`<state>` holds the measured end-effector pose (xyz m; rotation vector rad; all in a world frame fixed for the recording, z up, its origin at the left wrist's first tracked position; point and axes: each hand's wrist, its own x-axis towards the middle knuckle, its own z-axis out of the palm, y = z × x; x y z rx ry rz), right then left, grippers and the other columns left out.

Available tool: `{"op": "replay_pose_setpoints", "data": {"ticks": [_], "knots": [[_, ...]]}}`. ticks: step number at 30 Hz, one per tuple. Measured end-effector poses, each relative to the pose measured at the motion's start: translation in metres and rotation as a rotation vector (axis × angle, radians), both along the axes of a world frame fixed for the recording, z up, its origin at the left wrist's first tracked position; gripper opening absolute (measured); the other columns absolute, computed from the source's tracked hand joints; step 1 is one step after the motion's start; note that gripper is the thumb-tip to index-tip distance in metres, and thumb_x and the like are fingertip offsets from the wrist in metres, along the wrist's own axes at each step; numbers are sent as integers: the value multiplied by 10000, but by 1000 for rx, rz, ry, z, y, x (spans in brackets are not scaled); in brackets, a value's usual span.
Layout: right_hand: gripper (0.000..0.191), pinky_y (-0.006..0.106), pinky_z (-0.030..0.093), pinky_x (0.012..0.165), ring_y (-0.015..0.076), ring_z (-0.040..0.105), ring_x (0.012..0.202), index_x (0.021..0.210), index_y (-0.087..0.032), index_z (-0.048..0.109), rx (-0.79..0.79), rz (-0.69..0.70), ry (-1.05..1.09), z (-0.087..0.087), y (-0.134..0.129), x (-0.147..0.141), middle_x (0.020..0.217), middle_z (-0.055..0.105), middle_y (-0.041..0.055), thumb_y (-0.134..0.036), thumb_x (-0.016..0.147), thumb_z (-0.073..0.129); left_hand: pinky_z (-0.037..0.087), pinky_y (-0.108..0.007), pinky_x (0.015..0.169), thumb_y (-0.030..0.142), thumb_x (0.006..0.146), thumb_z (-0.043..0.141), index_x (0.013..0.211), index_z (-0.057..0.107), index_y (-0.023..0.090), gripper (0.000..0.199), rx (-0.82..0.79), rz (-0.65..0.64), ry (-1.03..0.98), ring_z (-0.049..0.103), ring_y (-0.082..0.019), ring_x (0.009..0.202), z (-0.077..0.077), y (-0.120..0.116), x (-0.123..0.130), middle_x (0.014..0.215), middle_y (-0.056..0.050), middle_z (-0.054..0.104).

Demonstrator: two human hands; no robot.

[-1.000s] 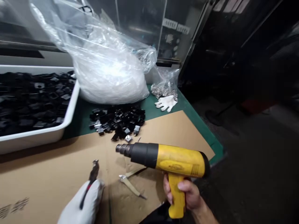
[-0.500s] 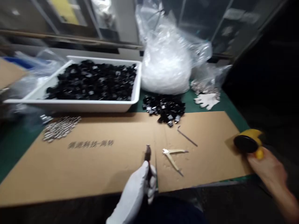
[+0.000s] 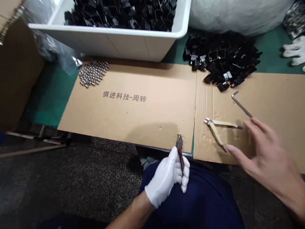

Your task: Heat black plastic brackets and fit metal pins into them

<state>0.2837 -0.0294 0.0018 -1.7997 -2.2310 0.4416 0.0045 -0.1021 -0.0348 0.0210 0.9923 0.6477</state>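
My left hand (image 3: 168,176), in a white glove, grips a pair of pliers (image 3: 180,144) with dark red and black handles, jaws pointing up over the cardboard's front edge. My bare right hand (image 3: 267,156) is open, thumb and fingers spread, above the cardboard at the right. Between its thumb and fingertips lie the handles of spread cream-handled nippers (image 3: 215,132). A bent hex key (image 3: 241,104) has its long end by the right index finger; whether they touch I cannot tell.
Cardboard (image 3: 152,111) covers the green table. Behind it are a white tray (image 3: 114,39) of black parts, a pile of black parts (image 3: 221,60) and a white bag (image 3: 240,16). Small metal pins (image 3: 92,73) lie left, a white glove (image 3: 295,52) far right.
My right hand has let go of the yellow and black tool it held at the right and moved left to the nippers. The view has tilted down; my left hand still holds the pliers.
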Motion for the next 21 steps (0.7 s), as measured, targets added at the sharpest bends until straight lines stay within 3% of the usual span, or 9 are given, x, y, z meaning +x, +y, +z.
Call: {"op": "replay_pose_setpoints", "data": {"ticks": [2,5,9,12,14,17,21], "knots": [[942,677,321,1146,478,325,1464,1574,-184,372,14,94,-89,-7,16,-25,1605,339,223,-740,855,621,444,-235,386,771,948,339,858,600,126,702,8,5,-38,510,-117,410,-3,-1,0,621,-9,545],[834,658,413,1050,484,484,1303,1510,-157,461,12,152,-213,-14,33,-44,1414,516,244,-689,887,616,442,-232,396,772,942,369,859,597,128,688,22,31,-100,514,-110,418,-8,-2,0,650,-6,543],[593,570,491,917,428,585,1111,1402,-141,578,-75,156,-294,5,31,-53,1240,586,242,-556,981,535,443,-236,413,765,938,399,869,598,131,669,21,59,-141,516,-109,438,-11,-3,2,668,-6,543],[481,467,524,834,313,648,991,1383,-260,584,-261,118,-130,33,22,-72,1216,623,132,-550,1011,491,442,-234,418,760,941,396,878,604,129,667,8,52,-147,512,-108,450,-12,-3,2,667,-6,543],[403,402,527,795,267,660,953,1310,-289,629,-475,177,-12,46,21,-89,1137,672,77,-534,1015,505,440,-235,419,764,938,400,883,607,131,668,11,43,-152,509,-109,455,-12,-2,1,668,-7,546],[365,312,473,605,210,648,759,1129,-248,702,-718,211,51,51,28,-109,940,709,41,-535,1019,504,432,-234,421,768,933,403,889,610,134,668,23,34,-154,507,-112,463,-14,-2,0,662,-9,547],[387,270,377,494,158,590,622,1015,-216,723,-786,172,68,45,40,-117,819,691,17,-544,1013,517,415,-238,420,749,949,387,895,616,134,658,15,24,-161,497,-114,454,-14,-1,-1,649,-9,545]]}}
